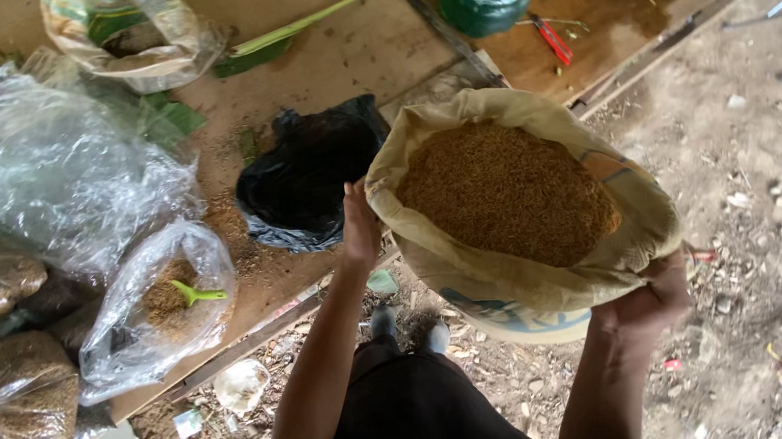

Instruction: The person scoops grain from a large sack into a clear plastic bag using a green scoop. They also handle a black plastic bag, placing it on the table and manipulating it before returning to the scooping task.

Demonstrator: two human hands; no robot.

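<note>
Head view looks down at a tan sack (516, 279) full of brown grain (506, 192), held up over the dirt ground (758, 168) with its mouth open so nothing spills. Left hand (360, 228) pinches the rim. Right hand (646, 303) cups underneath, fingers curled tight around the bottom edge.

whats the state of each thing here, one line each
sack: open, rim rolled down, full of brown grain, held up
left hand: gripping the sack rim
right hand: holding the sack from below
clear bag with green scoop: open
black bag: crumpled on the board
</note>
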